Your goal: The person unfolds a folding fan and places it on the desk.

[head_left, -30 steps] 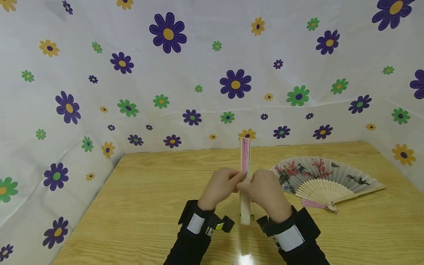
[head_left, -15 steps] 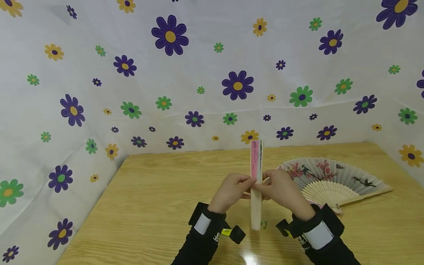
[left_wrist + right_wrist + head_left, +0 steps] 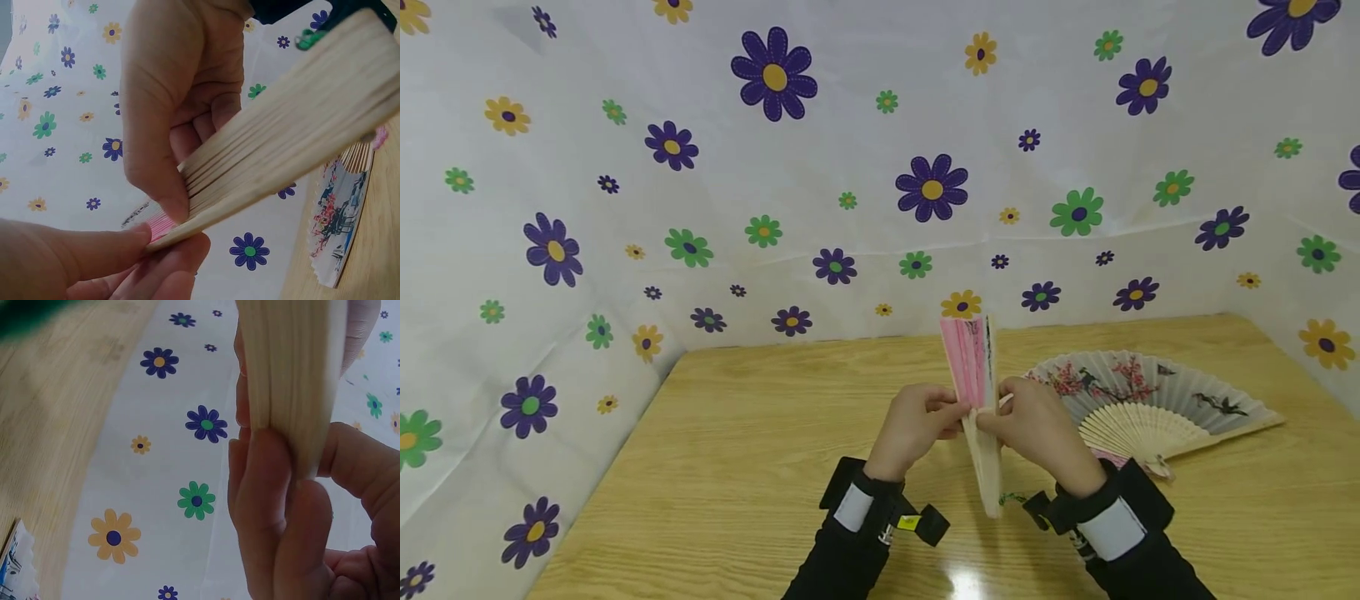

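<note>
A hand fan (image 3: pixel 970 358) with pink and white cloth stands upright between both hands, slightly spread at its top. My left hand (image 3: pixel 910 429) pinches its left edge stick between thumb and fingers. Just to the right, my right hand (image 3: pixel 1037 429) pinches the other side of the sticks. In the left wrist view the pale wooden ribs of the fan (image 3: pixel 281 125) show thin gaps, with thumbs of both hands near the cloth. Seen from the right wrist, the stacked ribs of the fan (image 3: pixel 294 369) come down between fingertips. A green cord (image 3: pixel 1013 497) hangs from its lower end.
A second fan (image 3: pixel 1123 379), spread wide and painted with blossoms and birds, lies on the wooden table (image 3: pixel 760 433) to the right. Its pink tassel (image 3: pixel 1108 456) lies under it. A white flowered cloth (image 3: pixel 850 125) hangs behind and along the sides.
The held fan was closed in a narrow stack. Its left edge has moved left at the top, showing more pink cloth. The hands' grips shifted slightly; the other fan stays put.
</note>
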A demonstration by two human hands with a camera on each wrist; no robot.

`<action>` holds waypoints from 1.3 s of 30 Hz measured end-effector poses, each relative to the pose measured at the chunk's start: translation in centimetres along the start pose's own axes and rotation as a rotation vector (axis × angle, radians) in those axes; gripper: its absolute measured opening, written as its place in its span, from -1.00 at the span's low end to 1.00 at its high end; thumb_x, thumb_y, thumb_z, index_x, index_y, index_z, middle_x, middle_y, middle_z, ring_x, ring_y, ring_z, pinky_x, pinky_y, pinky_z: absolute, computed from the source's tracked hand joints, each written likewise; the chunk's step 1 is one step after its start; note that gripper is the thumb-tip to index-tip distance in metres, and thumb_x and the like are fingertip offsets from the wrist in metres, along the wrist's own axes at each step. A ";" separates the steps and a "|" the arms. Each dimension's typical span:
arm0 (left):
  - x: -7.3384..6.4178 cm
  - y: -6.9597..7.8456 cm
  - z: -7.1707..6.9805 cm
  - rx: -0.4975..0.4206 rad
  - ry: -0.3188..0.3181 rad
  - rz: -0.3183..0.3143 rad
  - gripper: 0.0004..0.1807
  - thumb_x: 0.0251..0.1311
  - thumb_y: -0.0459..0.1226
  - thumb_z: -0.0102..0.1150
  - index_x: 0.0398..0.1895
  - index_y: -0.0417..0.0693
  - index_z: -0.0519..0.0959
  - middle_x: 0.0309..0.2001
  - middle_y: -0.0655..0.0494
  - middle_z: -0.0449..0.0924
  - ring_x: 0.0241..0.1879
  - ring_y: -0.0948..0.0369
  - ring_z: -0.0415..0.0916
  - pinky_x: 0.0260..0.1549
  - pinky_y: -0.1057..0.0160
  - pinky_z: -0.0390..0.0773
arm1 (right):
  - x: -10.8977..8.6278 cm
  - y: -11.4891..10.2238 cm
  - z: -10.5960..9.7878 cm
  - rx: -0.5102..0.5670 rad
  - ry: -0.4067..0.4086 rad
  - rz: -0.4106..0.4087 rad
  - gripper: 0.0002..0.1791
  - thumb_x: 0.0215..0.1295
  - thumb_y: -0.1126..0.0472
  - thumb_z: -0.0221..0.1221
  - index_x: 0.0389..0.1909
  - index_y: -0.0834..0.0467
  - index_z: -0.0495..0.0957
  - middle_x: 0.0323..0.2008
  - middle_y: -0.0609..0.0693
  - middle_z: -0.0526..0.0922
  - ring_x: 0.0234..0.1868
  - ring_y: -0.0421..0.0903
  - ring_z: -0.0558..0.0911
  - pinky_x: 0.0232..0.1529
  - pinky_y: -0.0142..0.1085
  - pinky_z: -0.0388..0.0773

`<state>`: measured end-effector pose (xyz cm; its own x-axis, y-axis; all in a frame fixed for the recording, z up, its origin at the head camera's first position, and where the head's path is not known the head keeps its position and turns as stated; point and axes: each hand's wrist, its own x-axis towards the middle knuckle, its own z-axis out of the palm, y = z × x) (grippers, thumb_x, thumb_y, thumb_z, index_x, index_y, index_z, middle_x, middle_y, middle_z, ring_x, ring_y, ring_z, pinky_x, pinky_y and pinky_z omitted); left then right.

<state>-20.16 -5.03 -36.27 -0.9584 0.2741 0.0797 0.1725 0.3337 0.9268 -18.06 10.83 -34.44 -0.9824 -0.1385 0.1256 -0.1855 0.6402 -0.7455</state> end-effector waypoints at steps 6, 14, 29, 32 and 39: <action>0.1 0.2 -0.2 0.020 -0.019 -0.020 -0.79 0.30 -0.38 0.18 -0.23 -0.44 0.67 -0.28 -0.33 0.74 -0.37 0.03 0.70 -0.30 0.07 0.78 | 0.0 0.0 0.0 -0.001 -0.003 0.008 -0.75 0.09 0.35 0.25 -0.26 0.46 0.57 -0.59 0.15 0.71 -0.70 -0.20 0.53 -0.74 -0.41 0.28; -0.1 0.4 -0.8 0.023 -0.015 -0.017 -0.81 0.28 -0.40 0.19 -0.27 -0.45 0.67 -0.35 -0.34 0.74 -0.37 -0.05 0.70 -0.33 0.07 0.78 | 0.0 0.2 -0.5 -0.033 0.026 0.027 -0.82 0.09 0.36 0.23 -0.33 0.42 0.55 -0.58 0.17 0.71 -0.70 -0.17 0.51 -0.73 -0.39 0.29; -0.2 0.3 -1.2 0.013 -0.028 -0.018 -0.83 0.28 -0.43 0.18 -0.27 -0.47 0.65 -0.38 -0.35 0.73 -0.43 0.01 0.71 -0.31 -0.01 0.77 | 0.1 0.5 -1.1 -0.071 0.048 0.045 -0.84 0.10 0.38 0.23 -0.36 0.42 0.51 -0.58 0.18 0.68 -0.71 -0.14 0.51 -0.74 -0.39 0.30; -0.2 0.3 -1.2 -0.002 -0.029 -0.026 -0.83 0.28 -0.44 0.18 -0.27 -0.48 0.65 -0.38 -0.36 0.73 -0.39 -0.07 0.70 -0.28 -0.05 0.75 | 0.0 0.6 -1.2 -0.041 0.036 0.051 -0.83 0.12 0.38 0.22 -0.34 0.43 0.51 -0.56 0.21 0.71 -0.69 -0.11 0.60 -0.74 -0.39 0.33; -0.3 0.6 -1.4 0.011 -0.038 -0.021 -0.82 0.30 -0.44 0.15 -0.25 -0.49 0.64 -0.38 -0.37 0.73 -0.39 -0.05 0.71 -0.31 0.00 0.77 | 0.0 0.6 -1.4 -0.039 0.051 0.052 -0.84 0.14 0.38 0.23 -0.34 0.43 0.53 -0.57 0.23 0.72 -0.67 -0.09 0.64 -0.75 -0.40 0.30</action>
<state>-20.09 -6.23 -35.21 -0.9524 0.3014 0.0463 0.1555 0.3496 0.9239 -18.19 12.24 -33.98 -0.9904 -0.0662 0.1213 -0.1340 0.6746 -0.7259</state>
